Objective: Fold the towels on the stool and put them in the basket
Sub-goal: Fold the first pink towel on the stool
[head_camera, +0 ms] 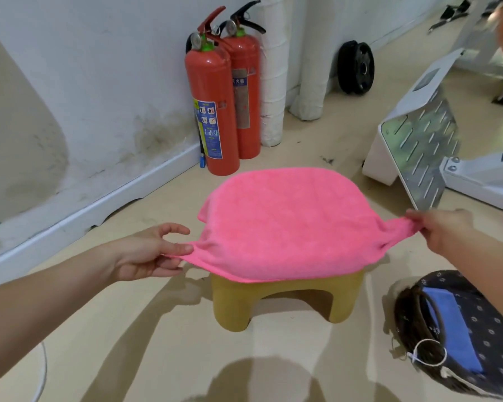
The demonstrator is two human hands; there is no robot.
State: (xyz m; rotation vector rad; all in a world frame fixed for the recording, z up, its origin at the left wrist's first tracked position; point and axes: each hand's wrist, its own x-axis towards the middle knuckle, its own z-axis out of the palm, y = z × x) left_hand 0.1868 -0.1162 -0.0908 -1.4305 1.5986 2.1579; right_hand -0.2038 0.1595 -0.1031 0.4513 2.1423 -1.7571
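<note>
While L hand (145, 253) pinches pink towel (282, 221) corner, R hand (445, 227) pinches opp. corner over stool (233, 303).

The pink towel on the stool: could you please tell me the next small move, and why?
Probably carry both near corners to the far edge: the pink towel lies spread over the stool, left hand and right hand each pinching one.

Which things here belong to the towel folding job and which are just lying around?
Job: pink towel, gripped at two corners by left hand and right hand; yellow stool; basket holding a blue towel.
Lying about: two fire extinguishers; black wheel; white metal stand.
</note>
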